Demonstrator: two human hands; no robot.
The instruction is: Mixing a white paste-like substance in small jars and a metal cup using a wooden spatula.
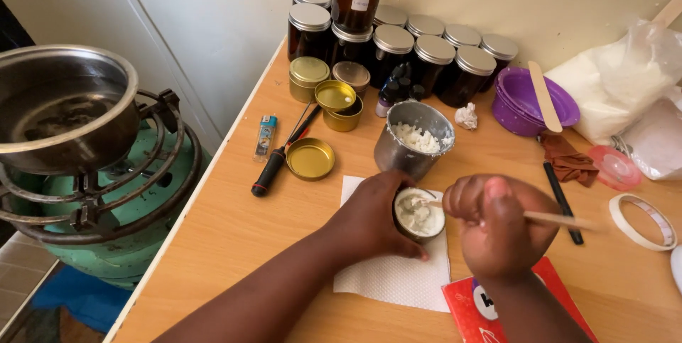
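Left hand [373, 218] wrapped around small cream-filled tin [419, 215] on paper towel [394, 279]; right hand [501, 226] fisted on wooden stick [561, 220], tip in tin.

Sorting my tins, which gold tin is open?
The gold tin nearest the steel cup; its lid lies apart by the screwdriver, while the others stay capped.
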